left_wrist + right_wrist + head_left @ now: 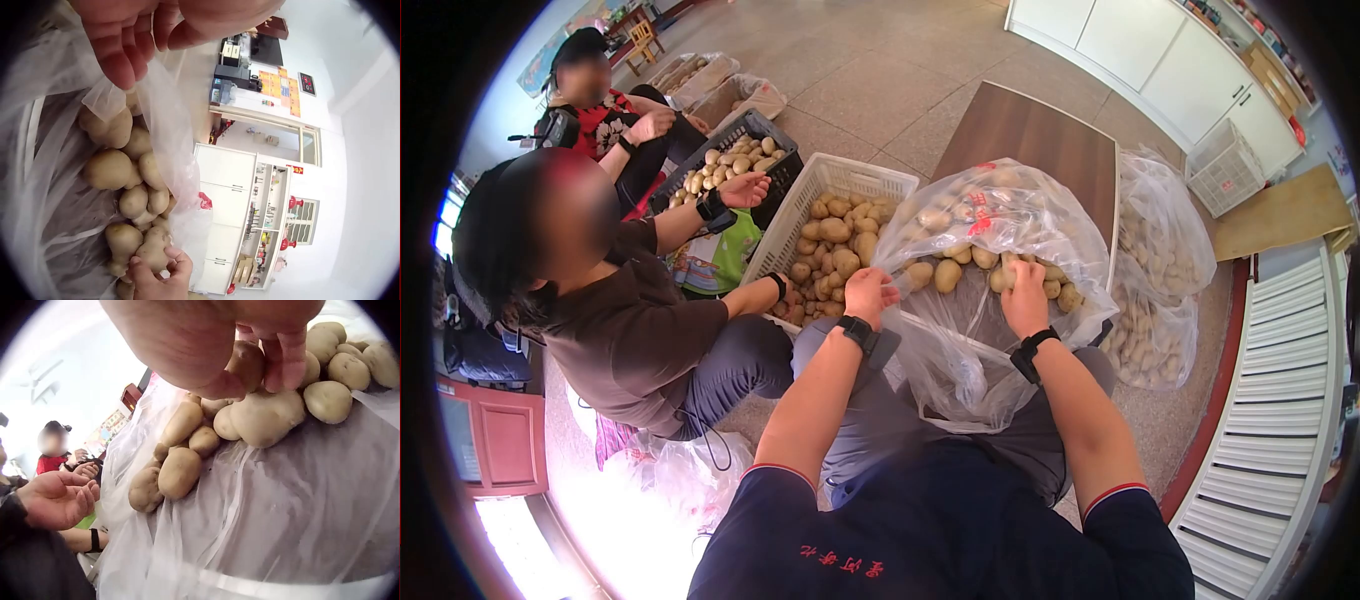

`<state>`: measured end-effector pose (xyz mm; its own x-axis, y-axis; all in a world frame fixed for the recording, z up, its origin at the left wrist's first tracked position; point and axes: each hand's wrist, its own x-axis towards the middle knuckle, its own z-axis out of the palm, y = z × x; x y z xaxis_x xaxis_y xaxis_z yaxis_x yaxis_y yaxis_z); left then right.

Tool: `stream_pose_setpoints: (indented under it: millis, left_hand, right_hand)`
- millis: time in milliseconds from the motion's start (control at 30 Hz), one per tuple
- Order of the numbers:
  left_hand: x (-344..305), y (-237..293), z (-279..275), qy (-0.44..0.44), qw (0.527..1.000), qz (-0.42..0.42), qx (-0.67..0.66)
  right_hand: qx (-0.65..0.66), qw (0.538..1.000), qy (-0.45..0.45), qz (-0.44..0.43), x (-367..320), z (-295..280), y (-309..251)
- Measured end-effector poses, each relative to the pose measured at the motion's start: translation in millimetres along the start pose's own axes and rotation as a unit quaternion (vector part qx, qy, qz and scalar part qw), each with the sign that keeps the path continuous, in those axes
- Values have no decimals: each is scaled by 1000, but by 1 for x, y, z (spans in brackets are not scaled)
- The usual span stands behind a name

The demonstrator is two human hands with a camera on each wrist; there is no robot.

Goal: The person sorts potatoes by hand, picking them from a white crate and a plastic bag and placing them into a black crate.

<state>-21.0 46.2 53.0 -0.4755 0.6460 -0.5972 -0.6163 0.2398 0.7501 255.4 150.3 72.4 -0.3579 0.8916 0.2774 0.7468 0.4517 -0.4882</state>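
Note:
A clear plastic bag (960, 370) lies spread in front of me with its mouth toward me and several potatoes (947, 276) inside. Within the bag, my right hand (1026, 300) grips a brown potato (246, 365) between thumb and fingers, right among the others. A large knobbly potato (265, 419) lies just under those fingertips. My left hand (870, 295) is at the bag's left edge, palm turned inward and fingers loosely bent; in the left wrist view its fingertips overlap the plastic.
A white crate (830, 168) of potatoes stands left of the bag, with a black crate (785, 150) beyond. Two seated people are on the left, one arm (750, 295) close to my left hand. Filled potato bags (1165, 250) stand right of a brown board (1030, 135).

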Motion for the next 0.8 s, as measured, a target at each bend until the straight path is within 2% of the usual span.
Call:
stream_pose_setpoints:
  millis: [200, 367, 500, 567, 633, 667, 700, 733, 767, 800]
  left_hand:
    - [-3, -3, 1, -68, 998, -7, 9]
    - [-7, -2, 4, -77, 997, -11, 17]
    - [-10, -2, 5, -88, 996, -10, 29]
    - [-10, -2, 7, -101, 994, -12, 45]
    - [-10, -4, 7, -112, 992, -14, 59]
    - [-10, -5, 7, -127, 989, -20, 77]
    - [-13, -4, 9, -141, 985, -26, 94]
    - [-16, -3, 11, -140, 985, -25, 94]
    - [-19, -2, 12, -155, 980, -23, 120]
    - [-23, -1, 14, -169, 975, -21, 147]
  right_hand:
    - [52, 998, 10, 25, -9, 8, 6]
    - [125, 992, 25, 17, -14, 10, 11]
    - [161, 985, -7, 53, -25, 8, -9]
    - [234, 963, -53, 121, -32, 13, -21]
    - [229, 969, -30, 90, -37, 24, -29]
    - [371, 896, -95, 227, -39, 28, -31]
    - [494, 779, -156, 352, -41, 32, -31]
    - [549, 730, -173, 368, -43, 36, -32]
    - [549, 730, -174, 368, -44, 39, -31]
    - [590, 680, -205, 384, -44, 39, -32]
